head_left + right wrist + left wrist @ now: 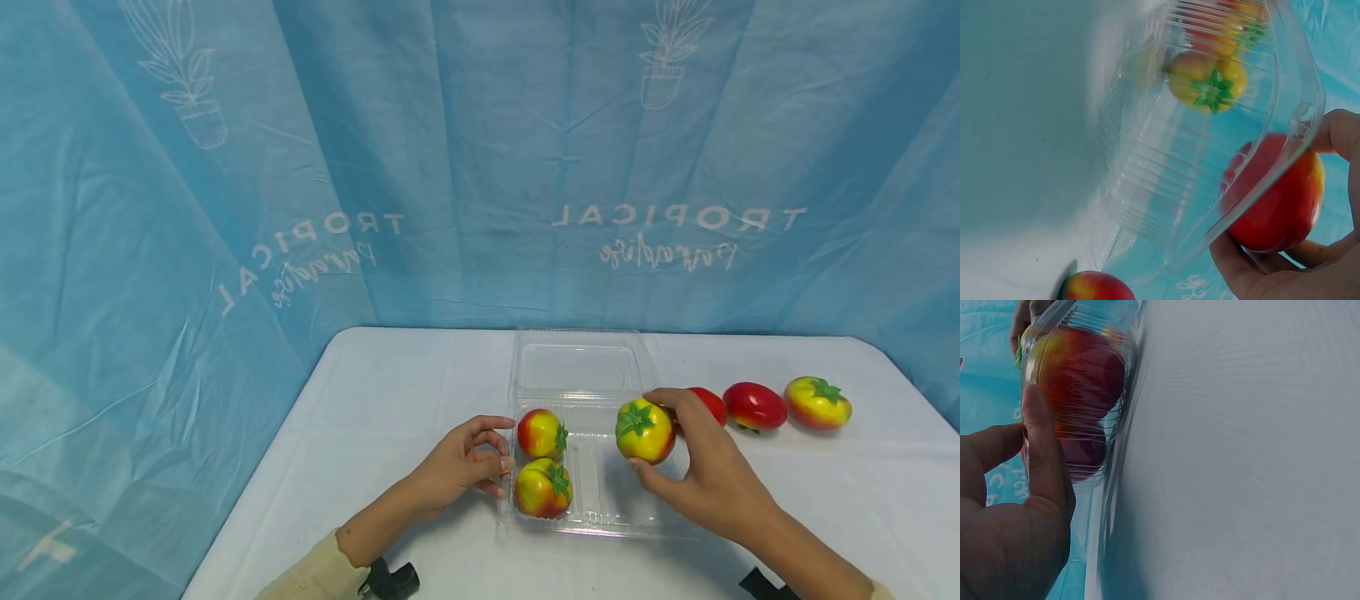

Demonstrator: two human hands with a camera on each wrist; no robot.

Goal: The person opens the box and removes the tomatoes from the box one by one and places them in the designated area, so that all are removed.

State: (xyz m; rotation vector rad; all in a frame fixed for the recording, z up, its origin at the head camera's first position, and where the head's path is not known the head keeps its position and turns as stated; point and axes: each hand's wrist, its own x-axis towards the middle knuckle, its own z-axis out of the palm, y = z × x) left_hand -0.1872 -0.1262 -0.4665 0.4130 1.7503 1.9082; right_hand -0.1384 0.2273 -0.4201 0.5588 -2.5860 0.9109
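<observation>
An open clear plastic clamshell container [591, 479] lies on the white table, its lid folded back. Two yellow-and-red toy fruits with green leafy caps, one nearer the back [538, 432] and one nearer the front [538, 490], sit along its left side. My left hand [468, 462] holds the container's left rim with thumb and fingertips; in the left wrist view its thumb [1040, 437] lies against that edge. Above the container's right part, my right hand [708, 475] grips another toy fruit [643, 432] between thumb and fingers, cap facing left. Its red underside shows in the right wrist view.
Right of the container, a row of toy fruits lies on the table: a red one [708, 405] partly behind my right hand, a second red one [754, 407], and a yellow-red one [817, 403]. A blue printed curtain [480, 167] hangs behind the table.
</observation>
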